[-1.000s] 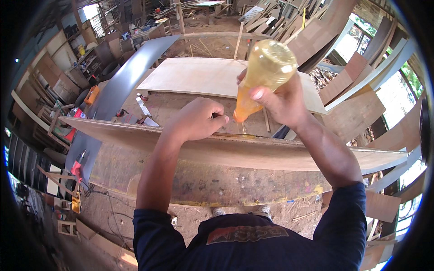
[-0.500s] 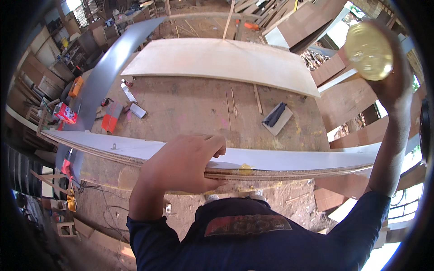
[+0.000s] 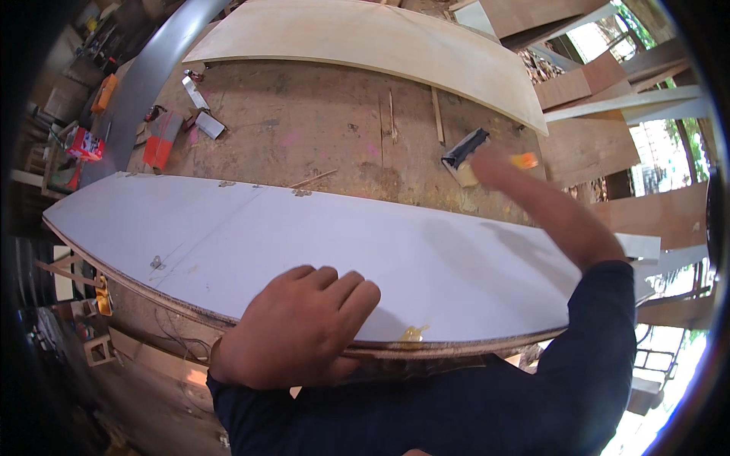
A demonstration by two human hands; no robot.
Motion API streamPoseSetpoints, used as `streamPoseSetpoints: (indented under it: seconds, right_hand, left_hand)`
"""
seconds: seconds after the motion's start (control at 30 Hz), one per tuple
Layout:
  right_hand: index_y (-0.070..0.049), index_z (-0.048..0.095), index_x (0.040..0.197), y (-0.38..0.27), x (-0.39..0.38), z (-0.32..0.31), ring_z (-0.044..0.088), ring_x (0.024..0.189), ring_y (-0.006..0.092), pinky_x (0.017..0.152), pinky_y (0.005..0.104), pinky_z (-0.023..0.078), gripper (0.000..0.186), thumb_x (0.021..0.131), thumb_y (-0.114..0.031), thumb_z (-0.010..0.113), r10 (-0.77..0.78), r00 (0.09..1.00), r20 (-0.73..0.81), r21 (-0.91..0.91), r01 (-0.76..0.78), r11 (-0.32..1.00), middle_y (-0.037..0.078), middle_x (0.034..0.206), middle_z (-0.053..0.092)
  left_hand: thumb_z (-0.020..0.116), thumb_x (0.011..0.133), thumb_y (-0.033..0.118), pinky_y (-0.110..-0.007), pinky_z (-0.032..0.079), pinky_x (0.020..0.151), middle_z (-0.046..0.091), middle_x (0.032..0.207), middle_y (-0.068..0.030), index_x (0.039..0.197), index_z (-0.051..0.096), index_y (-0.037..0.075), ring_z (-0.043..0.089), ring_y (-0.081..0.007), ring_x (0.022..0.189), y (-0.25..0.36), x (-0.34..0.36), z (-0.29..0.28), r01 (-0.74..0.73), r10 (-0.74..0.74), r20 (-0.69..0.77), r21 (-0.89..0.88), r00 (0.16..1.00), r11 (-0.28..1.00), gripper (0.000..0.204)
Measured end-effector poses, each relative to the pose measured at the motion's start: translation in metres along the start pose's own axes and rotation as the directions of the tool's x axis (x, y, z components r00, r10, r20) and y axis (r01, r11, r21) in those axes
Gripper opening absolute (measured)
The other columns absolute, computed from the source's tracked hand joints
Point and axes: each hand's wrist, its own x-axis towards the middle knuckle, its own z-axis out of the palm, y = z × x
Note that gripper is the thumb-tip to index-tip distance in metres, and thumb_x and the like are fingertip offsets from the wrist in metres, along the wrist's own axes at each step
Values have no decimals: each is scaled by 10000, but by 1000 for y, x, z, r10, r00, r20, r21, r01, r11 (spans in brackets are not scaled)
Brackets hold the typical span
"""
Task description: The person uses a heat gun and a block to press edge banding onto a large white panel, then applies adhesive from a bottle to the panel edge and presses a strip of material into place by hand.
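A large white board (image 3: 304,235) with a raw brown edge lies tilted in front of me, showing several small metal fittings and a yellow glue-like blob (image 3: 413,334) at its near edge. My left hand (image 3: 300,327) is closed over that near edge, knuckles up, thumb side low at the rim. Out over the table, my right hand (image 3: 494,166) is blurred and closed around a bottle, mostly hidden; an orange part (image 3: 525,160) sticks out to its right. Just beside this hand lies a dark cloth (image 3: 464,147) on a pale block.
A pale wooden panel (image 3: 365,42) lies across the far side of the brown worktable (image 3: 319,129). On the left are a grey metal sheet (image 3: 148,83), an orange-and-grey piece (image 3: 161,140) and a red box (image 3: 84,144). Boards (image 3: 593,152) lean at the right.
My right hand has come down from the raised upper right to the table with the bottle. The white board has tipped so its broad face shows, with my left hand still at its edge.
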Motion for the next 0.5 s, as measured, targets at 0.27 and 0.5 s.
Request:
streamPoseSetpoints:
  seconds: [0.27,0.5]
  right_hand:
    - [-100,833,1184,-100,105,84,695,1192,304,876,575,458,277,989,-204,666,-121,992,-37,-364,99,926,113,1207,787]
    - [-113,845,1161,-118,103,112,737,1061,348,895,615,452,265,999,-182,647,-126,981,-146,-347,68,935,105,1132,812]
  left_hand:
    - [876,702,294,-393,540,826,643,996,-95,1085,559,55,678,-276,934,6,-19,15,46,-45,59,-16,997,999,552]
    - [866,678,319,-406,543,782,649,916,-80,1039,585,73,677,-281,863,6,-16,16,35,-36,-55,-8,998,999,519]
